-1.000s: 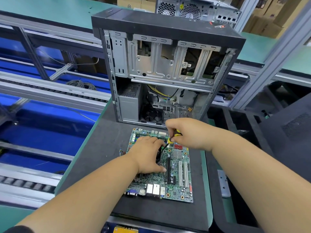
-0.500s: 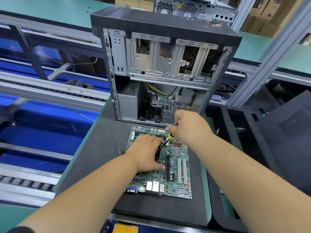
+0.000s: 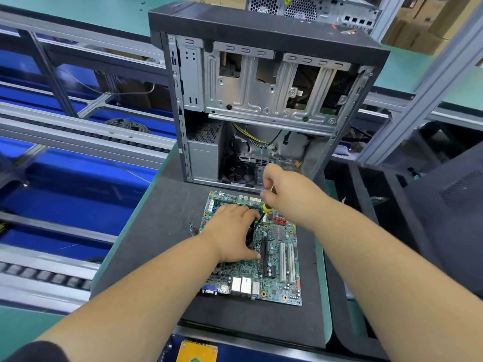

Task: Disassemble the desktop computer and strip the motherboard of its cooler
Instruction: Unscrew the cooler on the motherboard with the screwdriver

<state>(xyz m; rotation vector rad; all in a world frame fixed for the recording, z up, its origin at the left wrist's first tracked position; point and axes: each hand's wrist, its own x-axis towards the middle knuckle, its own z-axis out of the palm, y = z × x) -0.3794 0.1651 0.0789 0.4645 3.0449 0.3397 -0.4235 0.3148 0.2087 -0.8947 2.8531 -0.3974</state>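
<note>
Right grip [image 3: 285, 197]: curled round a screwdriver [image 3: 266, 207], yellow-and-black handle poking out below the fingers, dark shaft slanting down-left to the board.
Left grip [image 3: 232, 235]: fingers bent over a black cooler [image 3: 251, 235], thumb laid along its near side, palm pressing down on top; only the cooler's right edge on show.
Screwdriver tip: down at the cooler's right edge, just beside the left fingers; exact contact hidden.
Motherboard [image 3: 277, 259]: flat on a dark mat [image 3: 162, 231], green, port block facing the near edge, white and black slots running lengthwise on the right half, small silver heatsink and red connectors near the right hand.
Loose wires [image 3: 193, 229]: thin coloured strands sticking out at the board's left edge, just left of the left wrist.
Computer case [image 3: 264, 100]: upright at the mat's far end, side open, just beyond the board; bare metal drive cage up top, grey power supply box lower left, black fan low inside, yellow and black cables hanging behind.
Bench [image 3: 125, 231]: green edge showing beside the mat on the left.
Left side: blue conveyor [image 3: 78, 184] with grey rails, coil of cable lying further back.
Right side: black foam tray [image 3: 371, 194] with deep cut-outs, black side panel [image 3: 454, 212] leaning next to it.
Far back: second case [image 3: 313, 9], rear grilles facing this way.
</note>
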